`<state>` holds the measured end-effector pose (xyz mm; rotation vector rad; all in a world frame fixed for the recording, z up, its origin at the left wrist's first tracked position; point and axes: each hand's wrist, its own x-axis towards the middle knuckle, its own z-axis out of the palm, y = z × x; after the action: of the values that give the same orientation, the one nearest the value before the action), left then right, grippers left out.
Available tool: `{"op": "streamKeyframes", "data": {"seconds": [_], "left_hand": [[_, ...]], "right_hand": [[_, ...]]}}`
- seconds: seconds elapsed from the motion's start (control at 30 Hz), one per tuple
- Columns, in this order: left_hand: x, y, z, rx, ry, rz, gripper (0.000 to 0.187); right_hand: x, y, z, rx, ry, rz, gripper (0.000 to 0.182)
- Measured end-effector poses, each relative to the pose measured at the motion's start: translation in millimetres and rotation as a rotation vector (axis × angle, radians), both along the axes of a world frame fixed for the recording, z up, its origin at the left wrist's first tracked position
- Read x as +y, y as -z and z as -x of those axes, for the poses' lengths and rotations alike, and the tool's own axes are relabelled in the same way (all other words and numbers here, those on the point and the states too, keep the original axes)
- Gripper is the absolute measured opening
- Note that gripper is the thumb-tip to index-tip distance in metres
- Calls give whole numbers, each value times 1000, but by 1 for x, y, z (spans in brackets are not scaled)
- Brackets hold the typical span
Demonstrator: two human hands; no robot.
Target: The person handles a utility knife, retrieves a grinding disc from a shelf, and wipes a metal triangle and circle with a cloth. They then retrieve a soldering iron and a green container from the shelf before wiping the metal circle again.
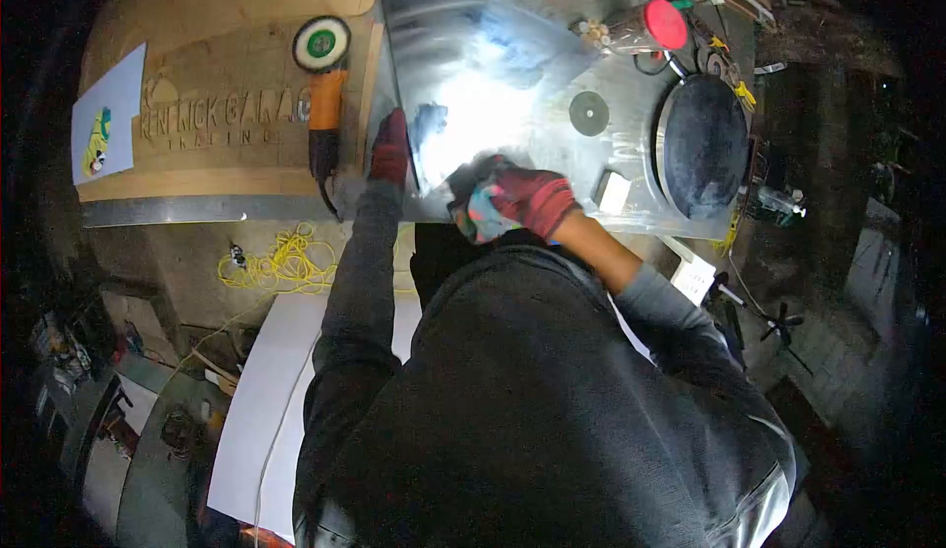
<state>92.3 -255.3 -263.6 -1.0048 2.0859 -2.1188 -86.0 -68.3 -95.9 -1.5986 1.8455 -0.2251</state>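
Note:
A shiny metal sheet point(493, 65) lies on the workbench, with a bright light glare and a dark smudge on its surface. My left hand point(389, 149), in a red and black glove, rests along the sheet's left edge with its fingers stretched forward. Over the sheet's near edge, my right hand point(537, 201), gloved in red and black, is closed around a crumpled multicoloured rag point(480, 215). The rag touches the metal near its front corner. Bright glare hides part of the sheet.
An orange angle grinder point(325, 104) lies left of the sheet. To the right are a grey disc point(589, 113), a small white block point(613, 193), a red-lidded jar point(662, 28) and a round black plate point(702, 146). A yellow cord point(286, 264) coils on the floor.

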Motion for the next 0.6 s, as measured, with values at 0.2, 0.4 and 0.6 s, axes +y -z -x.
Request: {"op": "streamKeyframes", "data": {"seconds": [0.2,0.4,0.6], "left_hand": [[82,-88,7,1506,291,-1732,56],[224,-212,142,1476,694,-2378,81],[261,-245,207,1320,868,-2412,67]], "right_hand": [[75,-84,90,-319,486,332,30],[151,-129,118,-611,481,490,34],[210,-152,141,-488,673,694,33]]}}
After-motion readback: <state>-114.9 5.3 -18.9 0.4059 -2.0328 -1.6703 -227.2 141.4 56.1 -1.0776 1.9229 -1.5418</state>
